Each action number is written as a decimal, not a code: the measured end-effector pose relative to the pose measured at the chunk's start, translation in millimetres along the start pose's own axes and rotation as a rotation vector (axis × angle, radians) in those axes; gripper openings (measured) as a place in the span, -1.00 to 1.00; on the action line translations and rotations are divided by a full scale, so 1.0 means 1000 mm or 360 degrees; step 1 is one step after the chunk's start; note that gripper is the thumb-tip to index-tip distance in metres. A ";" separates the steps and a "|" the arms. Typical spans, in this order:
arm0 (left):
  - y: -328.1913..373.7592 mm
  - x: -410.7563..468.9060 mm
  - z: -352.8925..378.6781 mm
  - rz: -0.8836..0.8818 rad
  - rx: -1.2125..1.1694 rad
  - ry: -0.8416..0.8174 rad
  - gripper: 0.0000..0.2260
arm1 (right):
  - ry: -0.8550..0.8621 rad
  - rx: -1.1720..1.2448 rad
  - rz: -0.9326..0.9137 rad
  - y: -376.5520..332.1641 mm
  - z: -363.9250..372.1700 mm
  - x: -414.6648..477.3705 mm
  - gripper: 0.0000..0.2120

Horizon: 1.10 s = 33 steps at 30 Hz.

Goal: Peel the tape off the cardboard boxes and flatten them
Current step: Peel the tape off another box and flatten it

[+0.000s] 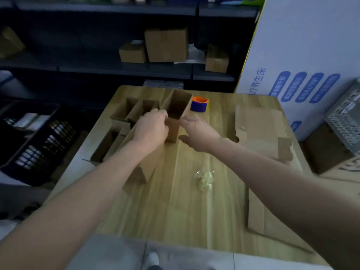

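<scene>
An open small cardboard box (178, 108) stands upright in the middle of the wooden table (175, 201). My left hand (151, 127) grips the box at its near left rim with curled fingers. My right hand (196, 133) is beside the box's right side with fingers extended toward it; whether it touches is unclear. More open boxes (136, 110) crowd the table's left side, and one long box (144, 164) lies under my left forearm. A crumpled wad of clear tape (204, 178) lies on the table near the middle.
Flattened cardboard sheets (261, 129) lie on the table's right side and over its right edge. An orange and blue tape roll (199, 104) sits behind the box. A black crate (33, 141) stands at left, a large white carton (303, 55) at right, shelves with boxes behind.
</scene>
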State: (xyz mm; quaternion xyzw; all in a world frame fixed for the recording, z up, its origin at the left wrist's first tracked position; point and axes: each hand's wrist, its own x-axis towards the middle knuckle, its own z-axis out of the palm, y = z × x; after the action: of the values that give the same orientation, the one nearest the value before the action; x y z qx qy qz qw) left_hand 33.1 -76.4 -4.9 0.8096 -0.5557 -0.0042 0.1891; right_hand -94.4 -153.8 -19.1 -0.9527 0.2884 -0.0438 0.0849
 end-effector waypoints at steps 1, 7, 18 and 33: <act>-0.014 -0.005 -0.008 -0.0006 -0.0009 -0.0011 -0.78 | -0.0018 0.0045 -0.0031 -0.018 0.007 0.004 -0.52; -0.081 -0.025 -0.035 -0.0095 -0.0069 -0.0093 -0.74 | -0.0480 0.0057 -0.0095 -0.103 0.056 0.028 -0.44; -0.118 -0.028 -0.035 -0.0056 -0.0217 -0.0295 -0.73 | -0.0371 0.0005 0.0252 -0.126 0.071 0.047 -0.80; -0.050 -0.022 -0.022 0.0178 -0.0519 -0.0482 -0.47 | 0.0442 0.0912 0.1118 -0.028 -0.018 -0.020 -0.81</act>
State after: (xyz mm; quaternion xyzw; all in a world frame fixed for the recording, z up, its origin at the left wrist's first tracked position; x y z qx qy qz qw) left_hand 74.5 -34.1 -4.7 0.7265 -0.6136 -0.2049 0.2317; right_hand -98.3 -121.6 3.4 -0.7209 0.5780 -0.2171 0.3147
